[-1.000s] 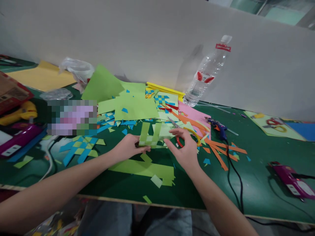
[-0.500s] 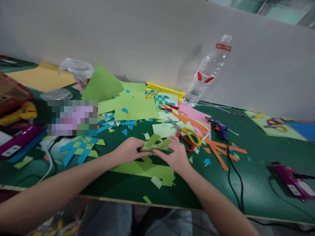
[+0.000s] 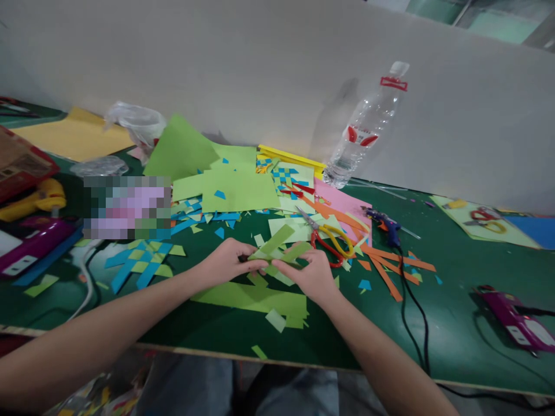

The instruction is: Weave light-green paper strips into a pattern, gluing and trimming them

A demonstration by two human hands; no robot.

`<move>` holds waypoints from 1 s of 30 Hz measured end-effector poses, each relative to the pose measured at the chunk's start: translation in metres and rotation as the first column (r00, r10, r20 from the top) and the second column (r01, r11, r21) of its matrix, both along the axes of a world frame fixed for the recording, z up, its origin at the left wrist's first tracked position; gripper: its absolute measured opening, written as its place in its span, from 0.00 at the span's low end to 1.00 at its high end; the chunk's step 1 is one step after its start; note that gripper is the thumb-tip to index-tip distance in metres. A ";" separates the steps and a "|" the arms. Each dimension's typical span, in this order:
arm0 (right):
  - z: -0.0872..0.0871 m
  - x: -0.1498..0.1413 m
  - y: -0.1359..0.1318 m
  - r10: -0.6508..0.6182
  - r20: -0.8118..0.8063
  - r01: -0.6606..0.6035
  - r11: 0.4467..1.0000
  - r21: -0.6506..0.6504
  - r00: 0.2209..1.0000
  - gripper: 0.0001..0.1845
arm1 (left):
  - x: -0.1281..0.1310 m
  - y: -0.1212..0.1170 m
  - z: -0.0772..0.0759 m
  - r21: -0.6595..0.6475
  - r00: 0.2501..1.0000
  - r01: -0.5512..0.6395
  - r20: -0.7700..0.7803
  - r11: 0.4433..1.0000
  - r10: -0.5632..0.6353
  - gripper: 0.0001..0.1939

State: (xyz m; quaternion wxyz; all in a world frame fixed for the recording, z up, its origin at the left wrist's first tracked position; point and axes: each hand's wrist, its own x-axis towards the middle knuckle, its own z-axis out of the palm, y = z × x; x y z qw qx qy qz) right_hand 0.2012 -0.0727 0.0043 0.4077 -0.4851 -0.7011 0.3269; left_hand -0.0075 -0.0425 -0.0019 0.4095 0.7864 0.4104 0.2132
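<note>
Between my two hands, just above the green table, are green paper strips [image 3: 274,244] that cross one another. My left hand [image 3: 234,258] is closed on their left end, thumb on top. My right hand [image 3: 313,271] pinches the right side between thumb and fingers. Beneath the hands lies a wide green paper piece [image 3: 260,301] with a ragged right end and a pale scrap [image 3: 276,320] on it. Scissors [image 3: 327,236] with red and yellow handles rest just beyond my right hand. A blue and green woven paper piece [image 3: 145,258] lies left of my left hand.
Green sheets [image 3: 240,190] and small scraps cover the table's middle. A clear bottle [image 3: 364,136] leans by the wall. Right of the hands are orange strips [image 3: 385,268], a blue glue gun [image 3: 388,227] with a black cord, and a purple power strip [image 3: 515,318].
The crossed green strips have tilted and spread a little between my fingers, showing more of their upper faces. Both hands have shifted slightly. Things on the table have stayed put.
</note>
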 end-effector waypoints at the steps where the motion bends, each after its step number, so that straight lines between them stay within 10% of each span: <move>1: 0.001 0.000 0.000 0.004 -0.011 -0.005 0.999 -0.032 1.000 0.09 | 0.000 0.000 0.000 -0.004 1.000 -0.011 0.002 1.000 0.011 0.20; 17: 0.003 0.001 0.001 -0.008 -0.161 -0.004 0.997 -0.072 0.987 0.08 | 0.000 -0.003 0.001 -0.064 0.998 0.060 0.036 0.996 -0.057 0.20; 30: 0.002 0.000 0.005 -0.034 -0.101 0.022 0.993 -0.116 0.994 0.08 | -0.003 0.000 -0.006 0.130 0.996 0.092 -0.016 0.987 -0.090 0.26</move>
